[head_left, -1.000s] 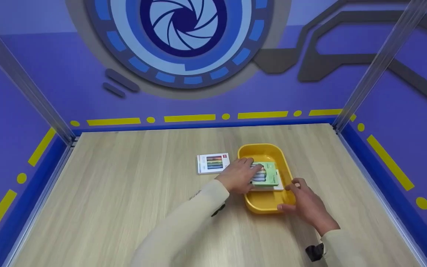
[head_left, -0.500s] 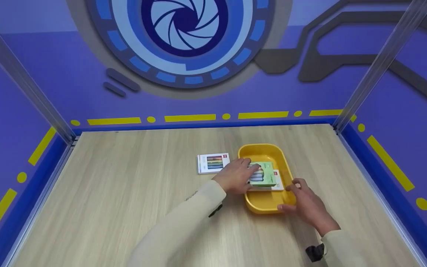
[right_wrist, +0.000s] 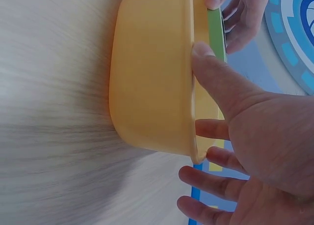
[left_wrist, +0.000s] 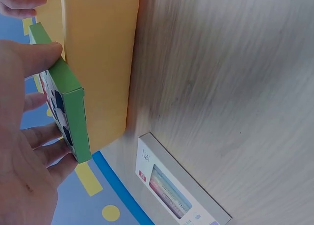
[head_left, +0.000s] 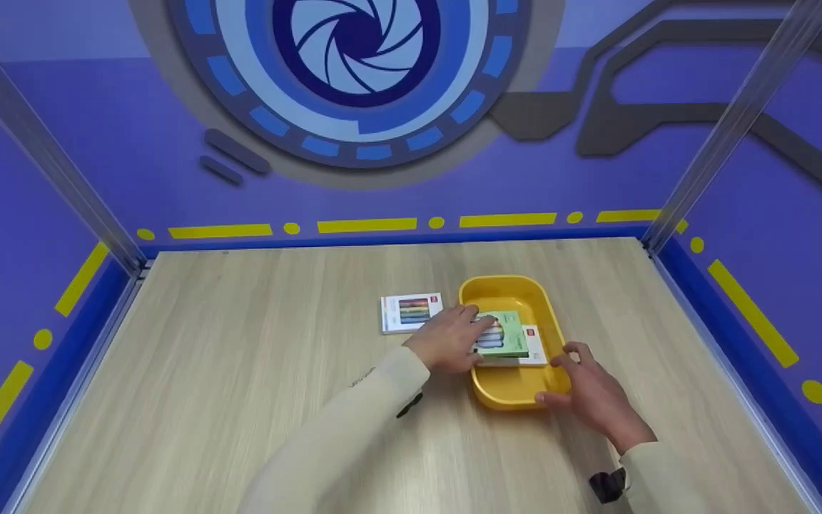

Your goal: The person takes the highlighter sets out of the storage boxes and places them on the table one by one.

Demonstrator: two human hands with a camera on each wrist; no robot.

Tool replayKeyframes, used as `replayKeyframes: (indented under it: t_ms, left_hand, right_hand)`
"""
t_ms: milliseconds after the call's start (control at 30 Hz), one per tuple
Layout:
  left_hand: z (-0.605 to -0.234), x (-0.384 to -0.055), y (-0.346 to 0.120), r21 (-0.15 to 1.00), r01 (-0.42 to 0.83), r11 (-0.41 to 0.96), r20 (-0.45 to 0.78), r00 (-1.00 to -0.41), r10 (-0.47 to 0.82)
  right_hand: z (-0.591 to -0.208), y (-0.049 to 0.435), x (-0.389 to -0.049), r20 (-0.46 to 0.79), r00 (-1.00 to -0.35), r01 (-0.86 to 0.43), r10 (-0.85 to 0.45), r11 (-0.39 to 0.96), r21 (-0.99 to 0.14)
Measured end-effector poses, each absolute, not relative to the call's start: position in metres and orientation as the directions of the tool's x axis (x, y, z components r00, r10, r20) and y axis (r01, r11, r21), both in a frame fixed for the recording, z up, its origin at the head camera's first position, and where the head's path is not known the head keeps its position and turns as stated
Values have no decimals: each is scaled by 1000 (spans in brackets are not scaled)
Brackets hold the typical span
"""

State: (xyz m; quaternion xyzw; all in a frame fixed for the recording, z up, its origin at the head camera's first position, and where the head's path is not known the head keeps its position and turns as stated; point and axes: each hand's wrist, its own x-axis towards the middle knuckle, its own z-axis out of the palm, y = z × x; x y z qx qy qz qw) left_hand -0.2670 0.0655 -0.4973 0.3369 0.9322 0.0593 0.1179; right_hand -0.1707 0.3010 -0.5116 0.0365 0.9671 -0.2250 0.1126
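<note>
My left hand (head_left: 447, 339) grips a flat green box (head_left: 508, 334) with pictures of coloured pens on its front. The left wrist view shows the thumb on one edge of the green box (left_wrist: 68, 95) and the fingers along the opposite side. It is tilted above a yellow bin (head_left: 514, 392). Under it, a white box (head_left: 536, 345) lies inside the bin, partly covered. My right hand (head_left: 596, 392) holds the bin's right rim by thumb and fingertips. In the right wrist view its thumb lies on the rim of the yellow bin (right_wrist: 152, 72), other fingers spread beyond.
A second white box (head_left: 411, 313) with a window of coloured sticks lies on the wooden table (head_left: 254, 357), left of the bin and just beyond my left hand. Blue-purple panels (head_left: 354, 207) enclose the table at the back and both sides.
My left hand has shifted slightly left with the green box, uncovering more of the white box beneath. My right hand and the bin have stayed in place.
</note>
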Motion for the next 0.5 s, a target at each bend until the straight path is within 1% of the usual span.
replayKeyframes:
  t_ms: [200,500]
  left_hand:
    - [-498,-266,64,213,594,776,-192,-753,629]
    - [-500,-266,60,208,586,783,-208,-756,621]
  right_hand:
    - [-512,300,-171,-266,-963,150,34,891,-429]
    - [-511,300,-171,-287,-957,169,39,879,-445]
